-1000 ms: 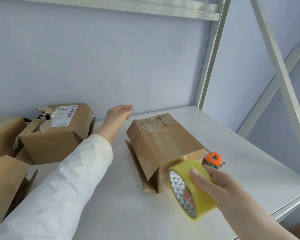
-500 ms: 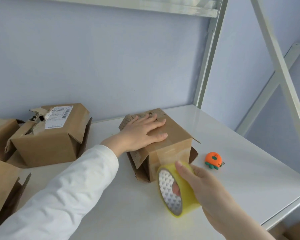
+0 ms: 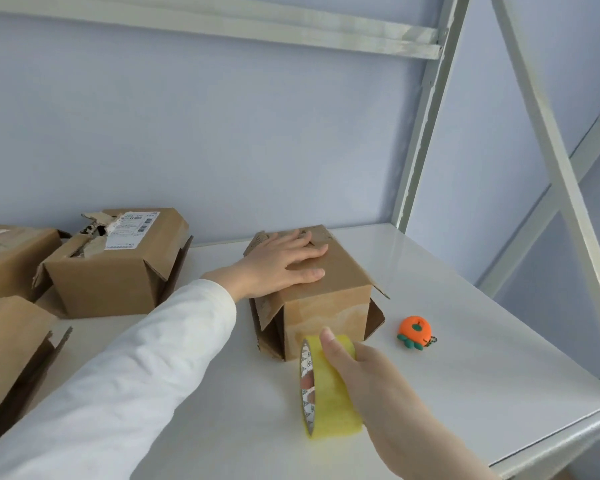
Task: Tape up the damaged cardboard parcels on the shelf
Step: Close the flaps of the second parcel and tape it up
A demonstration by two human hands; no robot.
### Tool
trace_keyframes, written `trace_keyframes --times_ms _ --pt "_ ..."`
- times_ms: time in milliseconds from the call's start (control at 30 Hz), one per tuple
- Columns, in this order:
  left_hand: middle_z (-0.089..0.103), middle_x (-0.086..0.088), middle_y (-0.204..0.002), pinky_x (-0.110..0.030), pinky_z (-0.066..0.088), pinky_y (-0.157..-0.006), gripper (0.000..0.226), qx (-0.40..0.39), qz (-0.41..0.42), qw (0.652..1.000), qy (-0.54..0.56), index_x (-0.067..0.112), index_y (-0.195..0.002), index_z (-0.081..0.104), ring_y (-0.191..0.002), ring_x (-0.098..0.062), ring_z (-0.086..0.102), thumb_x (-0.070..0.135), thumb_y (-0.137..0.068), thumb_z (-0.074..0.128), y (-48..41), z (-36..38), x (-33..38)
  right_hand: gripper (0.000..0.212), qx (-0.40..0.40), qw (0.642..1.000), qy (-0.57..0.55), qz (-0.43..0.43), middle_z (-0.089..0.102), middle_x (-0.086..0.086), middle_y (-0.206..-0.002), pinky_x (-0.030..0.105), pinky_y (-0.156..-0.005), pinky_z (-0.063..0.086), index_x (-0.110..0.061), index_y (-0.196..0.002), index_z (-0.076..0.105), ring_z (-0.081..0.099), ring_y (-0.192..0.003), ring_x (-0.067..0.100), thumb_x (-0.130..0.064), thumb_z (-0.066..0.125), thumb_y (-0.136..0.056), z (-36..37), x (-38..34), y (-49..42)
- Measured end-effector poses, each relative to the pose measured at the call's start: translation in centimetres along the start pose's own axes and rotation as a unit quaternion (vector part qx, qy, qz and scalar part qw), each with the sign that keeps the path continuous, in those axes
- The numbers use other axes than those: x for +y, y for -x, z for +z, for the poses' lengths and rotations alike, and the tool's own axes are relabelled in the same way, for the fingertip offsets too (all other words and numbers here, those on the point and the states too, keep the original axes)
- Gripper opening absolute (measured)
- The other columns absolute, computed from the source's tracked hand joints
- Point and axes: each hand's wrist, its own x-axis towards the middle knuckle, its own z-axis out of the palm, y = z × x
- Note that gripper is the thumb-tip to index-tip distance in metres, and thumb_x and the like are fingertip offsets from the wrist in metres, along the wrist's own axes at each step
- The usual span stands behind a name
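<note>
A brown cardboard parcel [image 3: 329, 296] with loose side flaps stands in the middle of the white shelf [image 3: 482, 368]. My left hand [image 3: 281, 265] lies flat on its top, fingers straight, pressing down. Just in front of the parcel my right hand [image 3: 357, 372] grips a yellow tape roll [image 3: 329, 400]; my index finger lies along the roll's outer face. A strip of clear tape shows on the parcel's near face above the roll.
Three more torn parcels sit at the left: one with a shipping label [image 3: 118, 265], one behind it [image 3: 11, 258], one at the near left [image 3: 11, 358]. A small orange toy [image 3: 414, 331] lies right of the parcel. A shelf upright [image 3: 420, 133] rises behind.
My left hand came down from the air onto the parcel's top and stays pressed there. The parcel has turned to face me squarely. The tape roll has moved lower, toward the shelf.
</note>
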Motion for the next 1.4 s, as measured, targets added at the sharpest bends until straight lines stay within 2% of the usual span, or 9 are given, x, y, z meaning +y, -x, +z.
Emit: trace_keyframes --times_ms 133,233,367,533,633,767,967,1200,1400 --pt "0.043 0.014 -0.143 -0.022 0.021 -0.111 0.043 0.197 -0.066 0.973 0.101 0.031 -0.135 0.048 -0.135 -0.001 0.032 0.045 -0.094 0.046 2.7 -0.8 3.4 0.058 -0.045 0.999 -0.003 0.023 0.069 0.004 -0.096 0.034 -0.090 0.052 -0.015 -0.102 0.064 0.065 -0.086 0.018 -0.066 0.045 -0.081 -2.6 0.0 0.2" --pt "0.061 0.021 -0.096 -0.001 0.034 -0.073 0.015 0.344 -0.171 0.891 0.242 0.027 -0.096 0.062 -0.087 0.013 0.053 0.039 -0.089 0.056 6.6 0.3 7.4 0.036 0.029 0.997 0.054 -0.044 0.065 -0.002 -0.101 0.034 -0.092 0.048 -0.017 -0.100 0.063 0.061 -0.090 0.012 -0.048 0.047 -0.089 -7.9 -0.1 -0.2" --pt "0.061 0.013 -0.092 -0.011 0.036 -0.066 0.023 0.322 -0.280 0.860 0.281 0.021 -0.091 0.059 -0.087 0.005 0.054 0.044 -0.086 0.059 8.4 3.2 10.5 0.034 0.139 0.926 0.323 -0.140 0.053 -0.002 -0.124 0.031 -0.091 0.037 -0.027 -0.125 0.052 0.038 -0.122 0.020 -0.035 0.051 -0.093 -14.9 0.1 -4.9" --pt "0.058 0.013 -0.099 -0.018 0.038 -0.070 0.022 0.299 -0.350 0.852 0.251 0.020 -0.100 0.057 -0.093 -0.006 0.055 0.038 -0.088 0.061 8.0 5.4 11.6 0.042 0.046 0.853 0.502 -0.135 0.030 -0.005 -0.150 0.027 -0.107 0.017 -0.028 -0.140 0.038 0.011 -0.138 0.022 -0.030 0.041 -0.099 -17.4 1.3 -9.6" --pt "0.059 0.010 -0.108 -0.022 0.040 -0.076 0.028 0.281 -0.375 0.826 0.314 0.023 -0.107 0.055 -0.100 -0.007 0.056 0.039 -0.086 0.064 8.4 6.3 11.8 0.033 0.012 0.869 0.468 -0.160 0.043 -0.007 -0.138 0.028 -0.105 0.023 -0.027 -0.127 0.054 0.023 -0.133 0.021 -0.027 0.051 -0.095 -17.6 1.7 -9.9" --pt "0.060 0.005 -0.104 -0.018 0.040 -0.070 0.035 0.291 -0.387 0.774 0.408 0.024 -0.113 0.049 -0.093 -0.005 0.056 0.033 -0.084 0.068 8.8 6.5 12.2 0.021 0.001 0.928 0.341 -0.148 0.058 0.000 -0.108 0.018 -0.068 0.040 -0.023 -0.103 0.060 0.055 -0.099 0.020 -0.015 0.067 -0.085 -17.4 1.4 -9.1" --pt "0.065 0.002 -0.088 -0.026 0.042 -0.079 0.005 0.243 -0.361 0.737 0.518 0.020 -0.088 0.066 -0.085 -0.015 0.059 0.021 -0.087 0.062 9.1 6.4 12.3 0.020 -0.044 0.983 0.106 -0.141 0.066 0.010 -0.106 0.022 -0.079 0.056 -0.016 -0.097 0.064 0.066 -0.091 0.019 0.000 0.057 -0.089 -16.6 -0.6 -6.8" --pt "0.064 0.006 -0.091 -0.030 0.040 -0.086 0.009 0.269 -0.347 0.725 0.530 0.023 -0.090 0.067 -0.094 -0.016 0.057 0.022 -0.087 0.059 8.9 7.1 11.5 0.018 0.028 0.975 0.011 -0.219 0.065 0.005 -0.094 0.027 -0.067 0.057 -0.015 -0.100 0.059 0.065 -0.059 0.012 -0.001 0.054 -0.090 -13.6 -2.6 -4.5" --pt "0.063 0.009 -0.091 -0.031 0.039 -0.088 0.011 0.282 -0.339 0.724 0.530 0.021 -0.093 0.067 -0.097 -0.015 0.056 0.023 -0.088 0.058 8.4 7.6 11.4 0.018 0.063 0.946 0.032 -0.318 0.070 -0.014 -0.078 0.023 -0.075 0.045 -0.032 -0.092 0.063 0.062 -0.077 0.008 -0.015 0.057 -0.091 -12.7 -3.0 -2.7"
